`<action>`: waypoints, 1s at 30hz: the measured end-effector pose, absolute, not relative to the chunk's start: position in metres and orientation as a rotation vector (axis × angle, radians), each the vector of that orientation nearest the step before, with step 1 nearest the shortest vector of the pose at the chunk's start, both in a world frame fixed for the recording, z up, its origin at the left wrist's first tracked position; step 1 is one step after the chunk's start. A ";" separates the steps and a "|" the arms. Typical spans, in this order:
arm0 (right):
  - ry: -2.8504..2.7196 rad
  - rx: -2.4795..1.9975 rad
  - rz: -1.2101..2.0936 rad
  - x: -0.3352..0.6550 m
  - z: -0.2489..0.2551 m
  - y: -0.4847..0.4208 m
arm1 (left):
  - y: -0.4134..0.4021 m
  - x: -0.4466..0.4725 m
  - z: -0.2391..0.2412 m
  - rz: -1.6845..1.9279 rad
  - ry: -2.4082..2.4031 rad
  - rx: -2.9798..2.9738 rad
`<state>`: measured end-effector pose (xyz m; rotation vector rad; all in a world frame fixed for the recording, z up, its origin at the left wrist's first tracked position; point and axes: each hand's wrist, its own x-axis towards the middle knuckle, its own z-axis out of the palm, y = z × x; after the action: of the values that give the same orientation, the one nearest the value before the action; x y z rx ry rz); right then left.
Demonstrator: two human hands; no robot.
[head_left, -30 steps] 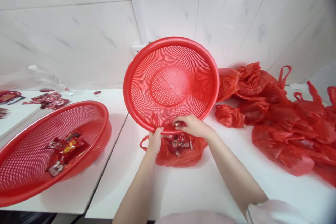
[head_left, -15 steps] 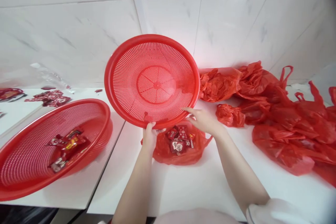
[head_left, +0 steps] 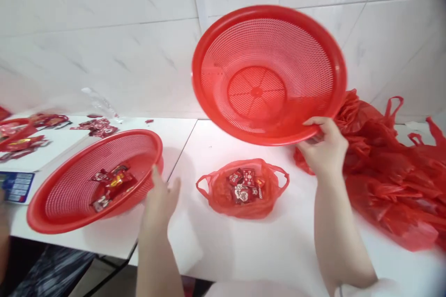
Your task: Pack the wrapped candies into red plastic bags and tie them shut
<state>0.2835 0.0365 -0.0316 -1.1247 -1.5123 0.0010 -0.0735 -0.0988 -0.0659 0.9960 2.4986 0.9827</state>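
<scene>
My right hand [head_left: 324, 150] grips the lower rim of an empty red mesh basket [head_left: 268, 72] and holds it tilted in the air above the white table [head_left: 251, 246]. Below it an open red plastic bag [head_left: 244, 190] lies on the table with several red candy packets inside. My left hand [head_left: 160, 199] hovers open and blurred, holding nothing, close to the right rim of a second red mesh basket [head_left: 69, 195]. That basket sits tilted on the left table and holds a few candy packets [head_left: 111, 185].
A heap of crumpled red plastic bags [head_left: 393, 171] covers the right side of the table. Loose red packets [head_left: 94, 126] and clear wrapping lie at the back left by the tiled wall. A gap runs between the two tables.
My left hand let go of the empty basket and dropped left toward the other basket. My right hand took the empty basket's rim and lifted it up and to the right.
</scene>
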 end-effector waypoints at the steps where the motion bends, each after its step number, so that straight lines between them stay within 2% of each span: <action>1: -1.456 -1.128 -0.025 0.290 -0.030 0.036 | -0.108 -0.085 -0.068 0.899 2.682 0.876; 5: -1.297 -1.104 -0.197 0.312 -0.020 0.029 | -0.133 -0.120 -0.081 0.706 2.982 0.666; 12: -1.188 -1.113 -0.275 0.327 -0.008 0.017 | -0.133 -0.142 -0.099 1.118 3.153 0.630; 15: -1.182 -1.112 -0.219 0.326 -0.005 0.014 | -0.125 -0.136 -0.103 1.341 2.978 0.771; 18: -1.202 -1.102 -0.181 0.322 -0.003 0.013 | -0.109 -0.116 -0.107 1.644 2.608 0.952; 25: -1.252 -1.060 -0.118 0.311 -0.008 0.017 | -0.055 -0.064 -0.112 1.681 2.074 1.217; 30: -1.386 -1.062 0.043 0.299 -0.011 0.015 | -0.032 -0.042 -0.122 1.639 1.975 1.317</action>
<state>0.2987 0.0149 -0.0108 -1.0618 -1.3860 0.0429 -0.0416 -0.0319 -0.1217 1.3166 1.9748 1.6389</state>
